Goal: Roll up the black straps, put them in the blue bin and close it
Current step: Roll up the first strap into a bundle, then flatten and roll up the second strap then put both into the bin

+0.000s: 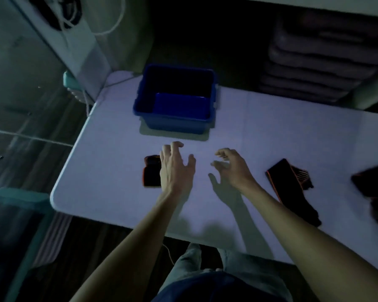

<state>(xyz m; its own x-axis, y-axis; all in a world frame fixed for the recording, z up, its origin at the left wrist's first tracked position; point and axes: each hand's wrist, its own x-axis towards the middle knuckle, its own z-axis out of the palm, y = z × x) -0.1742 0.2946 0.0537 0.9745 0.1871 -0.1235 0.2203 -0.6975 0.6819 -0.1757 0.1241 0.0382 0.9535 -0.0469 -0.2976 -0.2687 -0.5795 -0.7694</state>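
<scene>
An open blue bin (pixel 148 118) stands at the far side of the white table (pixel 109 162), nothing visible inside it. A rolled black strap with orange edging (pixel 151 173) lies left of centre, partly behind my left hand (pixel 176 166), which hovers over its right side with fingers spread. My right hand (pixel 232 168) hangs open above bare table, holding nothing. A second black strap (pixel 292 188) lies unrolled to the right of my right forearm. A third black strap (pixel 373 188) sits blurred at the right edge. No lid is visible.
The scene is dim. The table's near edge (pixel 140 227) runs in front of my legs. A teal container (pixel 13 205) stands low at the left. Stacked grey trays (pixel 319 68) sit beyond the table at the back right. A white cable (pixel 118 20) hangs at the upper left.
</scene>
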